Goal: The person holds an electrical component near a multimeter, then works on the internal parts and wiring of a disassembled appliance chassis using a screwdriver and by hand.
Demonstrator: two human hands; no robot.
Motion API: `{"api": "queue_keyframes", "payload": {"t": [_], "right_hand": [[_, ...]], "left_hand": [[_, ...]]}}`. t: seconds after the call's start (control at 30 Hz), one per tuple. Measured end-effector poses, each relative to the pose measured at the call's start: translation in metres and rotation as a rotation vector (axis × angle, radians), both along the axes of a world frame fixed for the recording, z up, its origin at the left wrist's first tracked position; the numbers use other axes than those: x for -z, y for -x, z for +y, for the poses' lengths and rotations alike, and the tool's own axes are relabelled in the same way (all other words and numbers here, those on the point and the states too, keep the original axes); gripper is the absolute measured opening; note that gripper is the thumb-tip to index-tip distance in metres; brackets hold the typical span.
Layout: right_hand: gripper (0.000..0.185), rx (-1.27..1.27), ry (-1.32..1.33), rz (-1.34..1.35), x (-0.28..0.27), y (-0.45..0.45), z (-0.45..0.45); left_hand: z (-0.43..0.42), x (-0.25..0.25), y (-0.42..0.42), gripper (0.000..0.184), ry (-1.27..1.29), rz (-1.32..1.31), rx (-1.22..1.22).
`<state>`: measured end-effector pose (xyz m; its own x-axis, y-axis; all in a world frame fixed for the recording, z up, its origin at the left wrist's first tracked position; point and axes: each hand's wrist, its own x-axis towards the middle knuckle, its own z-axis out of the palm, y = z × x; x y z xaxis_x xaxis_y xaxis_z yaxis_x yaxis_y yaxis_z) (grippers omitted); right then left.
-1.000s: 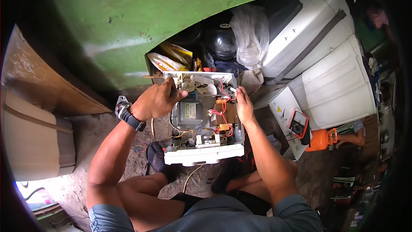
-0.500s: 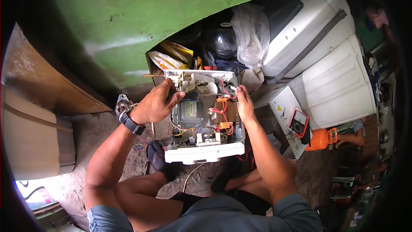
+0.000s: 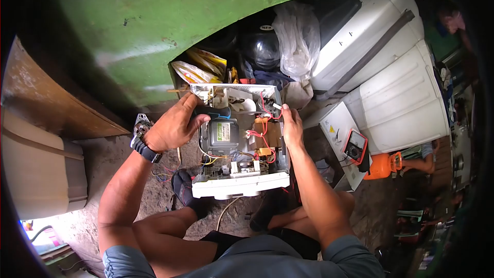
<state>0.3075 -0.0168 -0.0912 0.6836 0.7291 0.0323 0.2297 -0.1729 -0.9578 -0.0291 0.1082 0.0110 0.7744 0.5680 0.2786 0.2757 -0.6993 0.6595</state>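
Observation:
An opened appliance [image 3: 241, 184] with a white front stands between my feet, its inside facing up. It holds a grey metal block [image 3: 222, 133] with a label, red wires [image 3: 264, 136] and a brown part [image 3: 267, 129]. My left hand [image 3: 175, 123] is closed round the dark-and-blue handle [image 3: 218, 112] of a tool over the casing's upper left. A thin shaft seems to run from it to the right; its tip is hard to make out. My right hand [image 3: 292, 126] grips the casing's right edge, beside a white connector on the red wires.
A meter [image 3: 355, 145] rests on a white panel [image 3: 337, 123] at the right, near an orange tank [image 3: 380, 166]. Plastic bags [image 3: 297, 41] and a black helmet [image 3: 260, 51] lie behind the appliance. A metal part [image 3: 141, 125] sits left of my left wrist. Another person's leg shows far right.
My left hand has shifted left and slightly down, and more of the blue-and-dark handle shows. My right hand keeps its place on the casing edge. The view has shifted slightly.

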Motion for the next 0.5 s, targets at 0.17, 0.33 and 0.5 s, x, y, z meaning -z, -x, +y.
{"api": "queue_keyframes", "payload": {"t": [0.17, 0.33, 0.5], "right_hand": [[0.036, -0.053, -0.119, 0.201, 0.0, 0.003, 0.001], [0.045, 0.008, -0.026, 0.127, 0.025, -0.009, 0.005], [0.054, -0.024, 0.085, 0.02, -0.008, 0.001, -0.001]], "left_hand": [[0.005, 0.011, -0.005, 0.039, 0.05, -0.032, -0.041], [0.008, 0.003, -0.014, 0.052, 0.108, 0.116, -0.09], [-0.008, -0.023, -0.007, 0.061, 0.168, 0.169, -0.023]]}}
